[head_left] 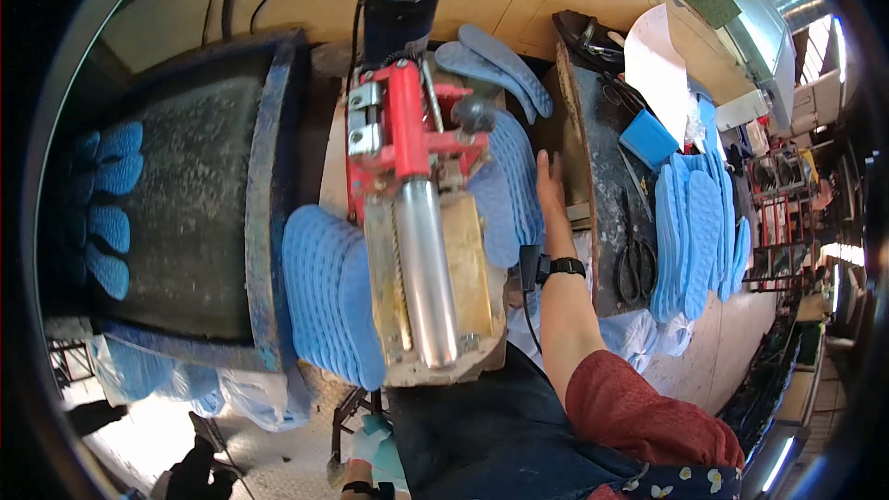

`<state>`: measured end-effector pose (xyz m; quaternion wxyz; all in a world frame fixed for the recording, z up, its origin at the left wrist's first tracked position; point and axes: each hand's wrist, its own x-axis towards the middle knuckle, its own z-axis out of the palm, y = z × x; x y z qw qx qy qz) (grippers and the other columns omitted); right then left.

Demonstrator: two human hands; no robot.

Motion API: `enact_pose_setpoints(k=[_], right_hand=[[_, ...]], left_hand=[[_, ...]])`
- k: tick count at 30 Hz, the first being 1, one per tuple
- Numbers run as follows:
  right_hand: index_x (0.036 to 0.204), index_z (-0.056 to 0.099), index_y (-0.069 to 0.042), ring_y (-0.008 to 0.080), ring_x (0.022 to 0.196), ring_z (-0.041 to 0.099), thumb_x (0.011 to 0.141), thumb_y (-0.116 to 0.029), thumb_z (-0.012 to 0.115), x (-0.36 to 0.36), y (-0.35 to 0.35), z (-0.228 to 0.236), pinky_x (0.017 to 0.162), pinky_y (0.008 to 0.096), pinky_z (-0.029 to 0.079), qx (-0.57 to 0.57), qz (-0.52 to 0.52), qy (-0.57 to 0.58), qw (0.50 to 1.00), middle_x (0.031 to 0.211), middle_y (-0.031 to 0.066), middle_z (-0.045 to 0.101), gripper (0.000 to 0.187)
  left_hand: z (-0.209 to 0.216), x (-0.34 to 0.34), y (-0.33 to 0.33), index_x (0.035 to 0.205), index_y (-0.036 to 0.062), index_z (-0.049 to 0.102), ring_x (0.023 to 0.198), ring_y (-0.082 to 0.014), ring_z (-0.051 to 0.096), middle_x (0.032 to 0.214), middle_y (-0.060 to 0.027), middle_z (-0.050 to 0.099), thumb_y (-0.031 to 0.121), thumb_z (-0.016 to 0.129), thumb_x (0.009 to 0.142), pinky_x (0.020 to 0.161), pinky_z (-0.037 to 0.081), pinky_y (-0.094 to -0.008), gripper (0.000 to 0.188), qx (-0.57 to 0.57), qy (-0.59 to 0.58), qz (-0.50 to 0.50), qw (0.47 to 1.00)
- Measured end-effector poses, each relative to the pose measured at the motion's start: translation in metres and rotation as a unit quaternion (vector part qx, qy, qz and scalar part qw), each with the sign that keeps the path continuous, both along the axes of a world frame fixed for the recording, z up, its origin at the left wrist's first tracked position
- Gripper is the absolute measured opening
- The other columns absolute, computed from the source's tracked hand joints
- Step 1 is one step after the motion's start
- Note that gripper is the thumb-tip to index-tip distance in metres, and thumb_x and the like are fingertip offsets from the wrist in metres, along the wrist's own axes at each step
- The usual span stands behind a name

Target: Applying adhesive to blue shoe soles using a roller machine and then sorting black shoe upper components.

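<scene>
My right hand [552,187] reaches forward with its fingers stretched out, right beside the stack of blue insoles [520,162] to the right of the machine. It grips nothing that I can see; whether it touches the stack I cannot tell. My left hand [358,472] is low at the bottom edge, next to a pale teal and white thing [378,444]; its fingers are hidden. Between my arms stands a red press-like machine [404,116] with a shiny metal roller [429,273]. Another row of blue insoles [324,296] leans at the machine's left.
At left is a dark conveyor-like bed [190,213] with several insoles at its far side. To the right, a dark bench [607,185] bears scissors [636,268], a blue box [648,139] and piled insoles [690,236]. Two loose insoles [495,65] lie behind the machine.
</scene>
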<state>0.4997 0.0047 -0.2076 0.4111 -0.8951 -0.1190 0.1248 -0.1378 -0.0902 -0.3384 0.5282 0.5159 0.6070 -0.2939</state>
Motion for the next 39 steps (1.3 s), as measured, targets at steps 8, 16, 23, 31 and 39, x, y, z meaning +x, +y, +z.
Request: enact_pose_setpoints(k=[8,16,23,31,39], right_hand=[[0.147,0.021,-0.004,0.0358,0.138,0.027,0.079,-0.077,0.041,0.018,0.004,0.010,0.110,0.0430,0.025,-0.102,0.074,0.094,0.988,0.150,0.0208,0.026,0.103],[0.149,0.008,-0.003,0.0437,0.131,0.035,0.061,-0.058,0.078,-0.009,0.005,0.007,0.108,0.0449,0.031,-0.103,0.195,0.002,0.975,0.144,0.0305,0.029,0.125],[0.145,0.016,-0.002,0.0438,0.110,0.053,0.057,-0.042,0.080,-0.064,0.018,0.035,0.093,0.0471,0.046,-0.198,0.156,-0.106,0.962,0.124,0.0260,0.049,0.116],[0.136,0.027,0.009,0.0413,0.116,0.052,0.061,-0.049,0.073,-0.151,-0.063,0.069,0.096,0.0425,0.043,-0.036,0.126,-0.021,0.991,0.122,0.0319,0.053,0.106],[0.144,0.014,0.008,0.0412,0.129,0.040,0.075,-0.062,0.064,-0.226,-0.090,0.015,0.104,0.0410,0.036,-0.078,0.060,-0.051,0.994,0.136,0.0342,0.038,0.109]], left_hand=[[-0.014,0.037,0.090,0.110,0.0004,0.062,0.097,-0.0336,0.064,0.103,-0.0213,0.066,0.052,0.071,0.067,0.082,0.050,-0.0400,0.067,0.013,0.024,-0.061,0.998],[0.004,0.115,0.185,0.114,0.0019,0.060,0.099,-0.0326,0.063,0.106,-0.0208,0.065,0.048,0.069,0.073,0.082,0.049,-0.0399,0.062,0.086,0.044,-0.127,0.987],[-0.008,-0.029,0.211,0.117,0.0030,0.059,0.100,-0.0318,0.063,0.109,-0.0204,0.065,0.045,0.067,0.078,0.082,0.049,-0.0399,0.058,0.187,0.046,-0.164,0.967],[0.177,-0.045,0.201,0.116,0.0008,0.059,0.105,-0.0230,0.059,0.114,-0.0148,0.061,0.015,0.057,0.088,0.089,0.047,-0.0319,0.032,0.119,-0.189,-0.345,0.912],[0.244,0.142,0.160,0.135,-0.0005,0.040,0.117,-0.0284,0.052,0.129,-0.0199,0.050,0.032,0.052,0.094,0.098,0.039,-0.0341,0.054,0.170,-0.495,-0.259,0.812]])
